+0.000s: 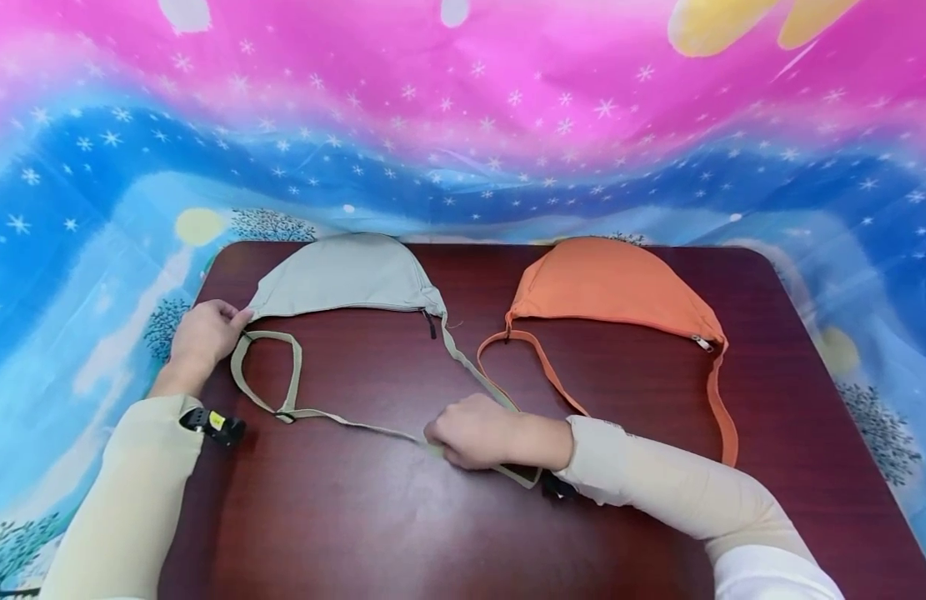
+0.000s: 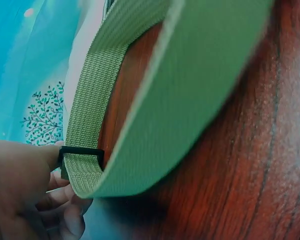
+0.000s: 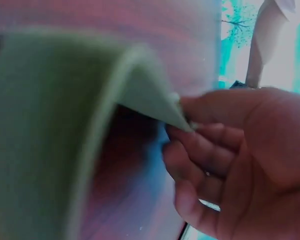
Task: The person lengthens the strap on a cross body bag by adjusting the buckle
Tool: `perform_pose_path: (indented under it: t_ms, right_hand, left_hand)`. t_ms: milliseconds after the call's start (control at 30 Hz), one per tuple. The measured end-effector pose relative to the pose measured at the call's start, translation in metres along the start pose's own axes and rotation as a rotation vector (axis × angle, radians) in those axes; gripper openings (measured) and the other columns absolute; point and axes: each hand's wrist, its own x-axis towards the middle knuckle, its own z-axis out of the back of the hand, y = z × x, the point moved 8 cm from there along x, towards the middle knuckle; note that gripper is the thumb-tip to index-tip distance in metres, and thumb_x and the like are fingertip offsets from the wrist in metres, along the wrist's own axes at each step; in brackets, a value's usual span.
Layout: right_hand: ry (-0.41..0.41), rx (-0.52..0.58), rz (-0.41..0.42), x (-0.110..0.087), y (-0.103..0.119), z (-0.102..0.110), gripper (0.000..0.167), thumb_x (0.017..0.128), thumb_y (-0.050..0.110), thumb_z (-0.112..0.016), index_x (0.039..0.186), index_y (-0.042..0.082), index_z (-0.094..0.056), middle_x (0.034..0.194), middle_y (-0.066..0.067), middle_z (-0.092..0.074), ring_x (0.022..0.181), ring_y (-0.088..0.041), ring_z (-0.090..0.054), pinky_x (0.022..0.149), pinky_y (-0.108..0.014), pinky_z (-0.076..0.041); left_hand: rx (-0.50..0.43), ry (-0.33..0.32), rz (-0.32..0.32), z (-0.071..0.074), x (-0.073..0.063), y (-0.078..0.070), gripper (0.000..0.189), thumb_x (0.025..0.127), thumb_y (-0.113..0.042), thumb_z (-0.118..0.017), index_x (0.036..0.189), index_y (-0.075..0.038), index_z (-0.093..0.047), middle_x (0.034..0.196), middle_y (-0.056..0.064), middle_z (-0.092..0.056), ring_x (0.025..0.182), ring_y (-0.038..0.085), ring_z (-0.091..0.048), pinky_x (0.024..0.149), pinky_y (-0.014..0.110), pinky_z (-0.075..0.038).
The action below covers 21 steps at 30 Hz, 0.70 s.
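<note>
A pale grey half-moon bag point(image 1: 350, 271) lies flat at the back left of the table, its zip edge toward me. My left hand point(image 1: 211, 333) pinches the bag's left corner, where the greenish strap point(image 2: 90, 100) passes through a black buckle point(image 2: 81, 150). From there the strap makes a loop and runs to the right across the table. My right hand point(image 1: 478, 432) pinches the strap between thumb and fingers, as the right wrist view shows. A folded part of that webbing point(image 3: 40, 125) hangs blurred in front of the hand.
An orange half-moon bag point(image 1: 613, 279) lies at the back right, with its orange strap point(image 1: 721, 408) curving toward me. My right forearm crosses over part of that strap. Behind the dark red table point(image 1: 320, 517) hangs a pink and blue printed cloth point(image 1: 463, 125).
</note>
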Motion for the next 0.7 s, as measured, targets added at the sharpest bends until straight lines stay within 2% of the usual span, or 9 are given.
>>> perform_pose_path:
  t_ms: [100, 200, 333, 467, 700]
  right_hand:
    - [-0.096, -0.004, -0.088, 0.006, -0.013, 0.008, 0.033, 0.087, 0.012, -0.07, 0.067, 0.022, -0.045, 0.059, 0.011, -0.037, 0.057, -0.008, -0.043, 0.051, -0.031, -0.039]
    - [-0.153, -0.004, -0.203, 0.013, -0.028, 0.014, 0.029, 0.087, 0.014, -0.07, 0.068, 0.022, -0.049, 0.06, 0.009, -0.047, 0.061, -0.012, -0.055, 0.054, -0.037, -0.047]
    - [-0.187, 0.005, -0.3, 0.021, -0.039, 0.018, 0.024, 0.088, 0.016, -0.071, 0.071, 0.023, -0.056, 0.067, 0.007, -0.058, 0.071, -0.016, -0.065, 0.058, -0.043, -0.052]
    - [-0.174, -0.006, -0.274, 0.031, -0.029, 0.019, 0.021, 0.09, 0.019, -0.072, 0.073, 0.024, -0.059, 0.068, 0.009, -0.059, 0.072, -0.014, -0.065, 0.06, -0.04, -0.052]
    - [-0.144, -0.029, -0.174, 0.053, 0.01, 0.016, 0.018, 0.092, 0.022, -0.071, 0.075, 0.028, -0.065, 0.069, 0.014, -0.061, 0.073, -0.006, -0.063, 0.065, -0.035, -0.053]
  left_hand:
    - [-0.002, 0.014, 0.005, 0.0, 0.001, 0.0, 0.052, 0.105, -0.048, -0.048, 0.108, 0.003, -0.061, 0.098, 0.024, -0.067, 0.087, 0.04, -0.062, 0.068, 0.048, -0.05]
    - [-0.004, 0.024, 0.006, -0.001, 0.001, 0.001, 0.054, 0.105, -0.048, -0.048, 0.11, 0.003, -0.06, 0.105, 0.027, -0.066, 0.091, 0.041, -0.062, 0.071, 0.049, -0.05]
    - [-0.002, 0.044, -0.006, 0.0, 0.003, 0.001, 0.052, 0.106, -0.047, -0.048, 0.109, 0.003, -0.06, 0.099, 0.024, -0.066, 0.085, 0.037, -0.062, 0.068, 0.046, -0.05]
    - [0.015, 0.055, -0.032, 0.002, 0.007, -0.001, 0.048, 0.106, -0.043, -0.051, 0.107, 0.004, -0.061, 0.093, 0.021, -0.066, 0.078, 0.033, -0.062, 0.065, 0.044, -0.049]
    - [0.038, 0.062, -0.072, 0.008, 0.011, -0.011, 0.043, 0.105, -0.036, -0.054, 0.104, 0.007, -0.062, 0.094, 0.023, -0.066, 0.078, 0.034, -0.061, 0.066, 0.046, -0.05]
